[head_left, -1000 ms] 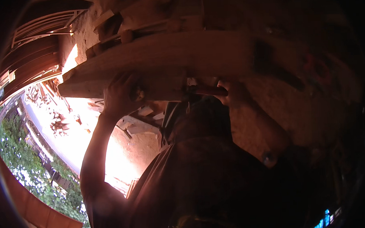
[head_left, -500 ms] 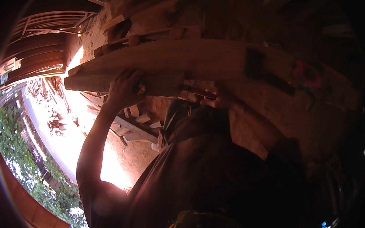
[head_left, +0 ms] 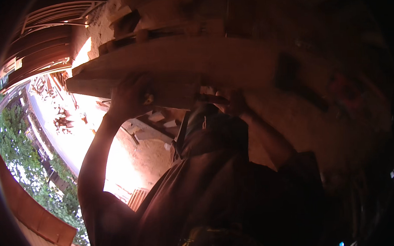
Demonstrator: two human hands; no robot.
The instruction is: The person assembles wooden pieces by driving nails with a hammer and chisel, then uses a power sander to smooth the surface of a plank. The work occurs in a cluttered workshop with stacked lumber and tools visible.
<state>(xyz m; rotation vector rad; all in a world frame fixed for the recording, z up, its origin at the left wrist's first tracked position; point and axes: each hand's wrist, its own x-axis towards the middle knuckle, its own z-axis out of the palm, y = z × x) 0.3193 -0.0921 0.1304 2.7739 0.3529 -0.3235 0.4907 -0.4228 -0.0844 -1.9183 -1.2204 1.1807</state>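
A long pale wooden plank (head_left: 212, 57) runs across the upper middle of the view. My left hand (head_left: 131, 97) is closed around its lower edge near the left end, with the arm rising from the lower left. My right hand (head_left: 233, 101) is pressed against the plank's underside near the middle. A thin dark object pokes out to its left, but it is too dark to tell what it is. My dark shirt (head_left: 216, 178) fills the centre below the hands.
A dark hammer-like shape (head_left: 290, 74) lies on the plank to the right. Stacked timber (head_left: 124, 21) sits above the plank. Sunlit ground with wood scraps (head_left: 64, 119) lies at left, with trees (head_left: 15, 146) and a brown railing (head_left: 39, 215) beyond it.
Both hands stay on the plank. The view has tilted a little, so the plank and hands sit slightly higher and further right. The left hand's grip looks tighter.
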